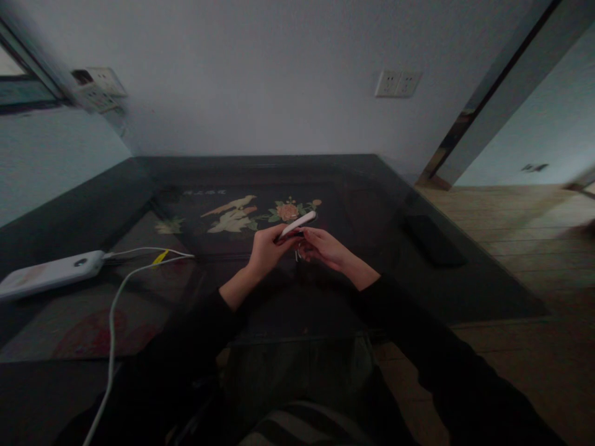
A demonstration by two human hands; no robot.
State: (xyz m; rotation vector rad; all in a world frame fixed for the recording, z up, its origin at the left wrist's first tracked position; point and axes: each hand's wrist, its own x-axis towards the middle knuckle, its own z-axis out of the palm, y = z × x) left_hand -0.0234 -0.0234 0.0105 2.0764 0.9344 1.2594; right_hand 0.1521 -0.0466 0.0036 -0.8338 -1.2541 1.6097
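Observation:
My left hand (269,246) is closed around a slim white object (300,223) with a rounded far end, which tilts up to the right. The object's exact kind does not show. My right hand (321,248) meets it from the other side, its fingers curled and pressed together just below the white piece. A small shiny bit (297,255) shows between the hands, too small to name. Both hands are held above the dark tabletop (297,291), near a picture of birds and flowers (232,218).
A white power bank (56,272) lies at the left, with a white cable (112,322) running toward me and a yellow tag (160,257) on it. A dark phone-like slab (432,241) lies at the right. Wall sockets (398,83) are behind the table.

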